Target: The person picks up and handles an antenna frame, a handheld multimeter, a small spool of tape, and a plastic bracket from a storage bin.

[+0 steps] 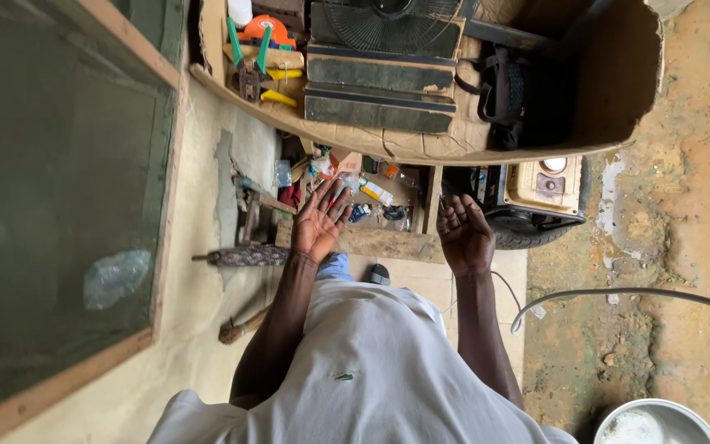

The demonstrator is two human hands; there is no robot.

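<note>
My left hand [320,222] is held out palm up with its fingers spread, holding nothing, above a low wooden box [388,242] full of small clutter. My right hand [464,234] is also out palm up with the fingers loosely curled and empty, over the right end of that box. Both arms reach forward from my white shirt [371,370]. Beyond the hands lies a cardboard tray [610,90] with green-handled pliers [248,62], yellow-handled tools [279,86], dark wood-framed panels [380,90] and a black strap [503,94].
A large screen panel in a wooden frame [59,197] fills the left side. A cream-coloured machine [548,185] sits by a tyre [527,234] on the right. A grey cable [618,294] crosses the dirt floor, a metal bowl [655,423] is at bottom right, and a wrapped handle [244,256] lies on the left.
</note>
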